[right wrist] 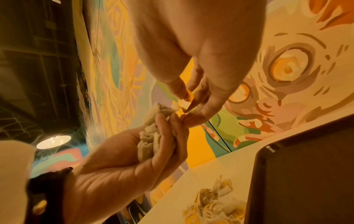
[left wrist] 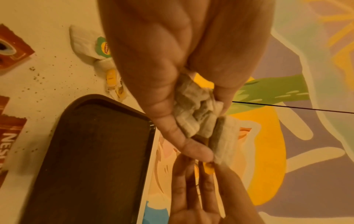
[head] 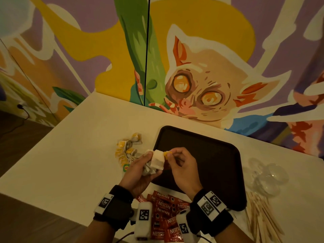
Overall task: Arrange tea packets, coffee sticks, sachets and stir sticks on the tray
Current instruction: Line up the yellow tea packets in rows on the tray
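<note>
My left hand (head: 145,163) grips a bunch of white tea bags (head: 156,163) above the left edge of the dark brown tray (head: 210,155); the same bunch (left wrist: 195,115) shows crumpled between thumb and fingers. My right hand (head: 175,155) pinches a yellow tag (head: 167,153) on the top bag; that tag (right wrist: 188,97) sits between its fingertips. More tea bags with yellow tags (head: 128,149) lie in a pile left of the tray. Red coffee sticks (head: 164,214) lie near the table's front edge. Wooden stir sticks (head: 261,218) lie at the right.
A cluster of clear plastic cups or lids (head: 268,178) sits right of the tray. The white table (head: 70,163) meets a painted mural wall at the back. Dark specks are scattered on the table (left wrist: 36,75) near the tray.
</note>
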`<state>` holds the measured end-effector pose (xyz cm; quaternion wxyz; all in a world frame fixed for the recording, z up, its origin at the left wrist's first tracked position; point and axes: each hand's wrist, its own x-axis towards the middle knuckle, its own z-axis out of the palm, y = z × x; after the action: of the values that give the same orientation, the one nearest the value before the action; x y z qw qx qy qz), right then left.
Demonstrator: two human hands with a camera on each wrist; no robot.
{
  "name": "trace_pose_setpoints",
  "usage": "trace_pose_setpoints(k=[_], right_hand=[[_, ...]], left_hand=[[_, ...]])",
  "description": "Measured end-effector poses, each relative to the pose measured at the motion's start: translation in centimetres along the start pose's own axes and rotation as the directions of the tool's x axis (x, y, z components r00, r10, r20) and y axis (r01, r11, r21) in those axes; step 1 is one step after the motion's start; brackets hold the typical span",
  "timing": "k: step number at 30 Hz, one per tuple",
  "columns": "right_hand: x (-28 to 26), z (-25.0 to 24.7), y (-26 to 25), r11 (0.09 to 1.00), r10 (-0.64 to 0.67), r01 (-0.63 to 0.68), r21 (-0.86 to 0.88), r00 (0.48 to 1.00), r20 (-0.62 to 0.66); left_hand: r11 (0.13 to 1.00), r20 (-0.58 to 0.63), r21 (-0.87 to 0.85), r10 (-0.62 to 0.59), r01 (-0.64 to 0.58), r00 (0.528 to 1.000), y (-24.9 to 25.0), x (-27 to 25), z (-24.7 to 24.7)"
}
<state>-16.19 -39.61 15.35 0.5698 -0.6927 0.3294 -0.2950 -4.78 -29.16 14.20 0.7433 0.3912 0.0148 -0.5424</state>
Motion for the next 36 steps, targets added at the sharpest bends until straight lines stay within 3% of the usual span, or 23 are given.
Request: trace_pose_setpoints(k=[10,17,22,28,32,36], right_hand=[[0.1,-0.9,-1.9,0.940,0.049,-0.068,0.334,0.997,0.065],[0.6,-2.0,-2.9,0.935,0.067,-0.093,0.341,0.994,0.087],[0.5,-2.2,-3.0,0.937,0.070,-0.100,0.334,0.993,0.100],[0.3,-2.9,-3.6,0.944,0.066,-0.115,0.309,0.984,0.164],[0.5,-3.4,-3.7,0.952,0.087,-0.125,0.279,0.986,0.144],[0.7,-3.6,-3.5,0.974,0.104,-0.118,0.191,0.991,0.084]], left_hand=[[0.992,-0.138,0.094,0.099,-0.086,0.986,0.4,0.8,-0.8],[0.943,0.019,0.272,0.192,-0.190,0.981,1.6,0.5,0.5],[0.785,0.172,0.541,0.250,-0.303,0.953,2.6,0.3,2.0],[0.567,0.325,0.776,0.017,-0.276,0.946,4.7,0.3,3.3],[0.525,0.295,0.787,0.141,-0.324,0.945,5.0,0.6,3.8],[0.447,0.290,0.798,0.305,-0.405,0.907,4.7,0.7,4.0]])
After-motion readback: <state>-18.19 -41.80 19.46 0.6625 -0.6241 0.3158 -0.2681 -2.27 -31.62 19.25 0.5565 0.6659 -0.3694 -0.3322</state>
